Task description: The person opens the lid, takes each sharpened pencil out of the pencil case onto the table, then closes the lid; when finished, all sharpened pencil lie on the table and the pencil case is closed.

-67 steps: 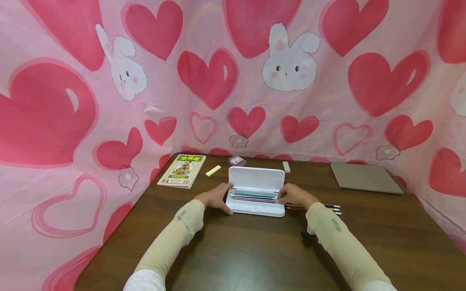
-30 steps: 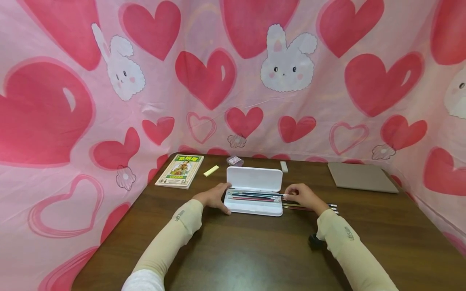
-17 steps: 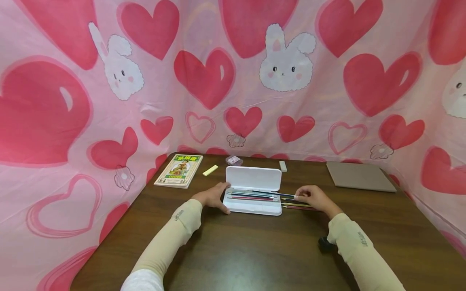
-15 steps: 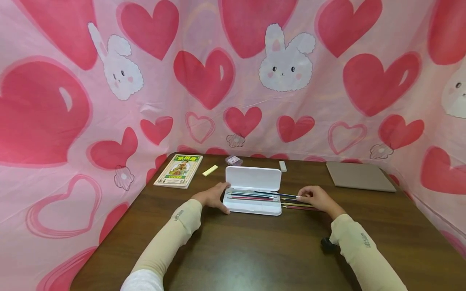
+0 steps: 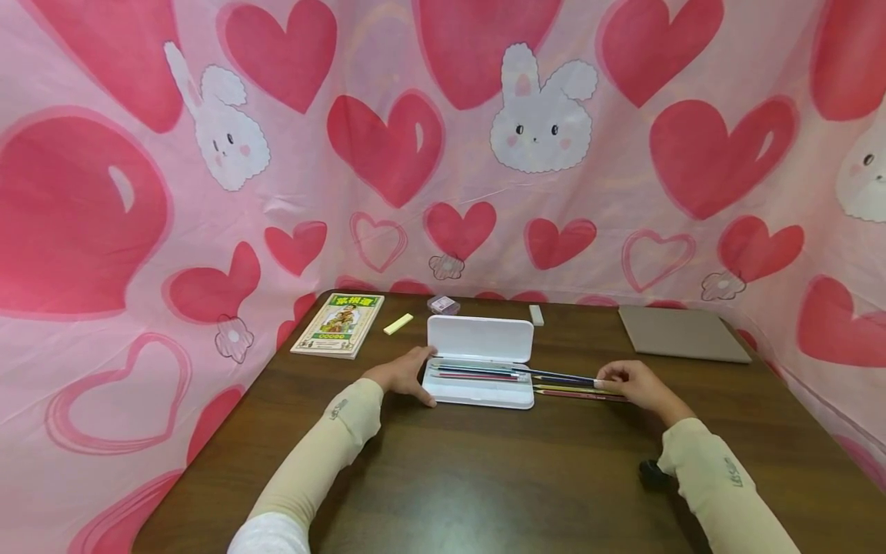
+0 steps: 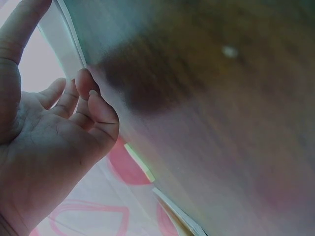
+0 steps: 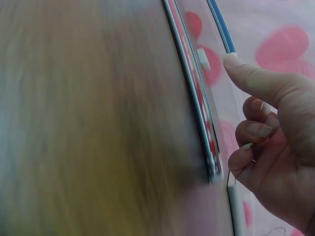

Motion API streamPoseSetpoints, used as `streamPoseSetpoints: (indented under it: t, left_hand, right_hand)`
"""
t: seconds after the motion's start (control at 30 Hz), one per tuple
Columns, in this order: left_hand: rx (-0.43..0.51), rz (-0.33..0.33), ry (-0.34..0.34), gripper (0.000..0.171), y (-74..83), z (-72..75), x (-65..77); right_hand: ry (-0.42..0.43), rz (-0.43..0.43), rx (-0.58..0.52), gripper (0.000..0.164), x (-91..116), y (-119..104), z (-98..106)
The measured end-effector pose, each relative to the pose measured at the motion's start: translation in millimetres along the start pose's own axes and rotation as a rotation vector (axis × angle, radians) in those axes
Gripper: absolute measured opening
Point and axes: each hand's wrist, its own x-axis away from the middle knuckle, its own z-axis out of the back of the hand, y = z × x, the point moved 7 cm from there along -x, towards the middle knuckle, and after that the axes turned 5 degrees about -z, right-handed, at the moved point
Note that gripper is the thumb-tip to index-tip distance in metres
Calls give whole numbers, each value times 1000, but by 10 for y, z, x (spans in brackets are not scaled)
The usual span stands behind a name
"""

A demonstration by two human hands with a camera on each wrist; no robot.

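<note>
Leaving wide table (image 5: 477, 485) in front, left fingers (image 5: 420, 356) grip the case (image 5: 481, 396), right fingers (image 5: 616, 370) a pencil (image 5: 564, 377) crossing its right edge.

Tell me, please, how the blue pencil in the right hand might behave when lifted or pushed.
The blue pencil is probably stiff: it looks straight though the right hand pinches just one end. Being thin, it is likely light. Its slim shaft may roll.

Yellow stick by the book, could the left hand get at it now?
Probably yes: the yellow stick lies beyond the left hand, and the head view shows nothing between them. That hand's grip is on the left end of the white case, so it would likely need to let go first.
</note>
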Motion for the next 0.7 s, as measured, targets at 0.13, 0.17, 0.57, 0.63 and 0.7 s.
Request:
streamPoseSetpoints:
  t: [0.13, 0.17, 0.57, 0.63, 0.7]
  left_hand:
    - [-9, -10, 8, 100, 13, 7, -5]
    - [-14, -12, 9, 100, 17, 8, -6]
    - [-9, -12, 4, 101, 33, -1, 2]
    - [-9, -6, 0, 101, 25, -3, 3]
    - [-8, 1, -2, 101, 18, -5, 5]
  right_hand:
    - [7, -8, 4, 14, 81, 55, 82]
    - [5, -2, 5, 14, 98, 66, 98]
    - [34, 0, 42, 11, 310, 238, 278]
    - [37, 2, 38, 11, 348, 246, 298]
    - [29, 10, 35, 11, 387, 245, 306]
